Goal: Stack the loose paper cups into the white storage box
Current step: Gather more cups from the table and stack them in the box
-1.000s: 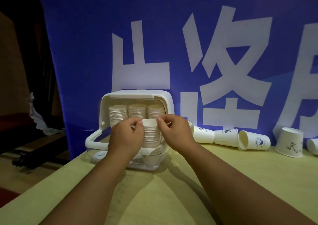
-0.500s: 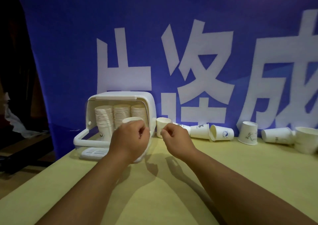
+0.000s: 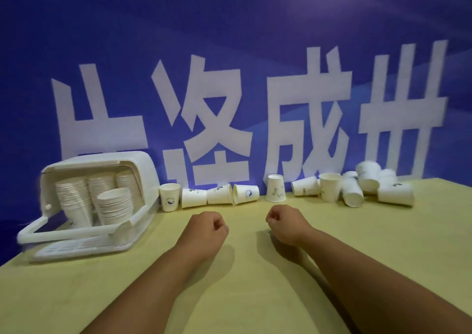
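The white storage box (image 3: 143, 166) stands at the left of the table, its front open, with several stacks of paper cups (image 3: 113, 204) inside. Loose white paper cups line the back of the table: an upright cup (image 3: 169, 196) beside the box, several on their sides (image 3: 219, 193), an upside-down one (image 3: 275, 188), and a heap (image 3: 357, 188) at the right. My left hand (image 3: 208, 227) and my right hand (image 3: 286, 220) hover over the middle of the table, both curled into fists with nothing in them, a little in front of the cup row.
A blue banner (image 3: 229, 65) with large white characters hangs right behind the cups. The yellow table (image 3: 255, 282) stretches towards me; its left edge runs just beside the box.
Both hands have let go of the front cup stack in the box and pulled back right to the table's middle. The view has swung right, showing the heap of cups.
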`<state>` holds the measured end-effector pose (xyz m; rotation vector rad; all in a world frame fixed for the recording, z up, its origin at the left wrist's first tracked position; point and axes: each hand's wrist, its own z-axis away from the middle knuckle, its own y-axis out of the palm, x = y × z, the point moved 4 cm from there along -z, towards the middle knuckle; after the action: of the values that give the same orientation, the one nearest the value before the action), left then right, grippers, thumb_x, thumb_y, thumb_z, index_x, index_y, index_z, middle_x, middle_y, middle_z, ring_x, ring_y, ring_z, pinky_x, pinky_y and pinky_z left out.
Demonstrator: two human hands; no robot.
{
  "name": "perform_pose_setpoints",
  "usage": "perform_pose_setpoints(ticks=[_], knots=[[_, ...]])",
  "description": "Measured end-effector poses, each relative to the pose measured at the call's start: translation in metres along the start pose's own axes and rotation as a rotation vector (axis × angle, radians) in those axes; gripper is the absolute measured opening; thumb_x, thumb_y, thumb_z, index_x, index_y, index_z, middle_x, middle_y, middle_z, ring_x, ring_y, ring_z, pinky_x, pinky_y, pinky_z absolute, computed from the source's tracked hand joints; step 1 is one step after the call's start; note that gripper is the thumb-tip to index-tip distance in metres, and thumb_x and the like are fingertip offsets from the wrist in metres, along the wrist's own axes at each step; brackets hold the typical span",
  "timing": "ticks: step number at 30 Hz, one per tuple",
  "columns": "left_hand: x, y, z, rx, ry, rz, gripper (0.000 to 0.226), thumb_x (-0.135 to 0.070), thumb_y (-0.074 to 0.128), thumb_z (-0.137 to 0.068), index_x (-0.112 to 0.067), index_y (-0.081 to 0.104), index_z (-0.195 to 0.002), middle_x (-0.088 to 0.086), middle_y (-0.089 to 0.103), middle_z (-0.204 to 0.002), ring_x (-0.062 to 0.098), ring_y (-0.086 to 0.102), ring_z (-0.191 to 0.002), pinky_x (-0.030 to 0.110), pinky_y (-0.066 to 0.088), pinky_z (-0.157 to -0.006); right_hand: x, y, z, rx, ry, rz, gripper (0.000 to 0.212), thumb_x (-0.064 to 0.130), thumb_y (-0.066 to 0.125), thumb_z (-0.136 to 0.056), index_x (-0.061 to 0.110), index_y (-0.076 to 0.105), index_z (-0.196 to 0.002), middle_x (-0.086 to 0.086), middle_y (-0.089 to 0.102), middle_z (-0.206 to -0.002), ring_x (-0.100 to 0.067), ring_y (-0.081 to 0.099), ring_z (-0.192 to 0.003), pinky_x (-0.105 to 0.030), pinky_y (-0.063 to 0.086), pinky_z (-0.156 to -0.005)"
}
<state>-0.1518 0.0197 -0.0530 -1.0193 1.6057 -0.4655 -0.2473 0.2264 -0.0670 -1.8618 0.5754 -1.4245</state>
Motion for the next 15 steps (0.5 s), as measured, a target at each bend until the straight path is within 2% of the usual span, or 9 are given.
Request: perform_pose_setpoints(ticks=[3, 5, 7, 11, 13, 15], knots=[[-0.027, 0.035, -0.002, 0.097, 0.027, -0.010, 0.011, -0.028, 0.064, -0.090, -0.026, 0.068, -0.080, -0.010, 0.068, -0.088, 0.009, 0.063, -0.081, 0.030, 0.055, -0.074, -0.047, -0.027, 0.004, 0.013, 0.136, 0.186, 0.019, 0.038, 0.057, -0.097, 0.032, 0.062, -0.114, 0.001, 0.061, -0.122, -0.018, 0.055, -0.108, -0.040, 0.049, -0.100], [-0.039, 0.057, -0.005, 0.170, 0.034, -0.028, 0.006, -0.037, 0.065, -0.084, -0.031, 0.066, -0.085, -0.015, 0.065, -0.100, 0.009, 0.063, -0.088, 0.030, 0.053, -0.080, -0.075, -0.042, 0.006, 0.050, 0.225, 0.381, 0.045, 0.057, 0.050, -0.093, 0.035, 0.052, -0.132, -0.004, 0.047, -0.141, -0.026, 0.044, -0.128, -0.047, 0.037, -0.108], [-0.047, 0.077, -0.010, 0.220, 0.052, -0.094, 0.014, -0.044, 0.064, -0.082, -0.036, 0.062, -0.092, -0.017, 0.058, -0.108, 0.008, 0.060, -0.097, 0.030, 0.050, -0.086, -0.097, -0.055, 0.006, 0.066, 0.304, 0.462, 0.073, 0.073, 0.044, -0.087, 0.033, 0.037, -0.148, -0.009, 0.031, -0.155, -0.033, 0.029, -0.141, -0.053, 0.028, -0.112], [-0.062, 0.098, -0.027, 0.188, 0.109, -0.231, 0.019, -0.048, 0.062, -0.085, -0.034, 0.062, -0.097, -0.016, 0.056, -0.102, 0.007, 0.057, -0.096, 0.029, 0.050, -0.085, -0.125, -0.074, -0.008, -0.023, 0.412, 0.415, 0.111, 0.089, 0.050, -0.070, 0.034, 0.010, -0.157, -0.011, 0.001, -0.166, -0.038, 0.009, -0.151, -0.059, 0.020, -0.114], [-0.070, 0.107, -0.037, 0.184, 0.125, -0.263, 0.021, -0.047, 0.061, -0.087, -0.036, 0.061, -0.104, -0.017, 0.058, -0.105, 0.006, 0.057, -0.098, 0.029, 0.051, -0.088, -0.137, -0.082, -0.020, -0.064, 0.452, 0.380, 0.129, 0.093, 0.057, -0.059, 0.037, -0.005, -0.158, -0.011, -0.012, -0.166, -0.039, 0.005, -0.151, -0.059, 0.020, -0.115], [-0.082, 0.119, -0.047, 0.206, 0.134, -0.284, 0.027, -0.044, 0.061, -0.089, -0.037, 0.057, -0.115, -0.017, 0.058, -0.107, 0.008, 0.057, -0.099, 0.030, 0.051, -0.089, -0.148, -0.089, -0.033, -0.108, 0.468, 0.353, 0.139, 0.094, 0.062, -0.051, 0.041, -0.011, -0.156, -0.013, -0.019, -0.165, -0.040, 0.007, -0.151, -0.060, 0.022, -0.115]])
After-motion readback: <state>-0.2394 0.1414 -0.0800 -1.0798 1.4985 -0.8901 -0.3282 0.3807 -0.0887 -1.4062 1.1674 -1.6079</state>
